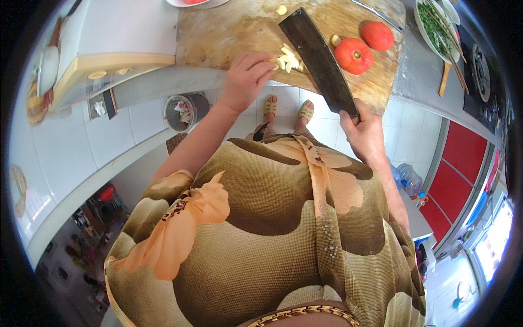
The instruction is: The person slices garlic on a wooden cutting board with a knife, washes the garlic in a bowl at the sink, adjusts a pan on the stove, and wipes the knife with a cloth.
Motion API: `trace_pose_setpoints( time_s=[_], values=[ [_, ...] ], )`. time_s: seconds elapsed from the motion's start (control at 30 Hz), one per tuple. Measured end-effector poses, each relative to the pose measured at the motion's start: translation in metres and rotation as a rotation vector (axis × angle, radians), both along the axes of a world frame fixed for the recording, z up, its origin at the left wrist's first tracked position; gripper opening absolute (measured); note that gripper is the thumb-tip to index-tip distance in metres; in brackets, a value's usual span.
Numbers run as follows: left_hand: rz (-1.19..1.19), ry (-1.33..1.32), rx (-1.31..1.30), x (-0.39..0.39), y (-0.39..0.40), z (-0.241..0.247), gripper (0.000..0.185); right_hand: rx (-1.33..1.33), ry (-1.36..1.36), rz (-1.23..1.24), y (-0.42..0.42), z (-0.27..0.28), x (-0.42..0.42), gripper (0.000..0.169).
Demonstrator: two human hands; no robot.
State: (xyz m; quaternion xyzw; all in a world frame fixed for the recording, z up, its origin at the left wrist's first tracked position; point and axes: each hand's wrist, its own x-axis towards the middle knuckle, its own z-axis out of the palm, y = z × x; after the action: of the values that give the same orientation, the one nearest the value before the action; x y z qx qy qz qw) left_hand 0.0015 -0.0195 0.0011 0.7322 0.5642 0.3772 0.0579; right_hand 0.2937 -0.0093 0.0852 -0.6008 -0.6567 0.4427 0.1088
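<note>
My right hand (365, 131) is closed around the handle of a dark-bladed cleaver (320, 61), whose broad blade slants up and left over the wooden cutting board (220, 24). Beside the blade's left side lies a small pile of peeled garlic pieces (288, 60). My left hand (250, 77) is at the left of this pile, fingers bent, with its fingertips at a pale garlic piece; whether they grip it is hard to tell. Right of the blade sit two peeled tomatoes (354, 56) and a garlic clove (335, 40). Another clove (281, 10) lies near the board's far side.
A knife or peeler (380, 15) with a metal edge lies at the board's far right. Beyond it stand a bowl of chopped greens (434, 30) with chopsticks across it, and a stove (486, 77). A white cabinet (126, 28) borders the board's left; a waste bin (179, 113) is below.
</note>
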Motion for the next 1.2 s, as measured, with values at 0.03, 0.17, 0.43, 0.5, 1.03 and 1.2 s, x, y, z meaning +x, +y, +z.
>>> trace_pose_setpoints(
  time_s=[0.03, 0.17, 0.43, 0.5, 1.03, 1.2],
  values=[
    [0.026, -0.022, 0.003, 0.007, -0.004, -0.002, 0.018, 0.037, -0.012, 0.041, 0.0, 0.001, -0.004, 0.015],
    [0.091, -0.127, -0.03, 0.013, -0.01, -0.007, 0.014, 0.119, -0.065, 0.171, -0.001, 0.001, -0.014, 0.015],
    [0.051, -0.111, 0.036, 0.009, -0.014, -0.013, 0.013, 0.172, -0.118, 0.252, -0.003, -0.007, -0.016, 0.013],
    [0.052, -0.117, 0.042, 0.01, -0.013, -0.013, 0.012, 0.193, -0.123, 0.261, -0.004, -0.007, -0.016, 0.013],
    [0.028, -0.157, 0.092, 0.006, -0.011, -0.028, 0.012, 0.263, -0.217, 0.371, -0.001, -0.003, -0.023, 0.012],
    [0.027, -0.135, 0.099, 0.006, -0.01, -0.03, 0.013, 0.322, -0.28, 0.43, 0.003, -0.004, -0.046, 0.013]
  ],
)
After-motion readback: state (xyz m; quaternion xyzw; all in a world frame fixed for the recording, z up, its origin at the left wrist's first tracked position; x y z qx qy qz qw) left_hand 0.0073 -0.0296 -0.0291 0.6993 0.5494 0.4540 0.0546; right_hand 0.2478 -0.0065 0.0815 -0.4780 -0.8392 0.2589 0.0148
